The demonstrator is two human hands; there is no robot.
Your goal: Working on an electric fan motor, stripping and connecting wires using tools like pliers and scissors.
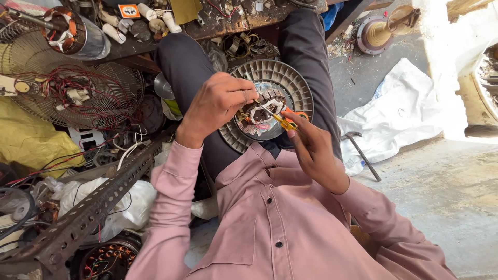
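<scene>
My left hand [217, 103] grips a small motor stator [262, 107] with dark laminations, copper windings and white sleeved leads. It is held above a round grey ribbed fan housing [290, 83] that rests between my knees. My right hand [311, 150] holds a yellow-handled tool [284, 122] whose tip touches the stator's windings. Both pink sleeves come in from the bottom of the head view.
A wire fan guard [78, 98] with red wires lies at the left, beside a perforated metal angle bar [98, 202] and another wound stator [106, 259]. A hammer [360, 150] lies on a white sack [404, 114] at the right. A cluttered bench [223, 23] runs along the top.
</scene>
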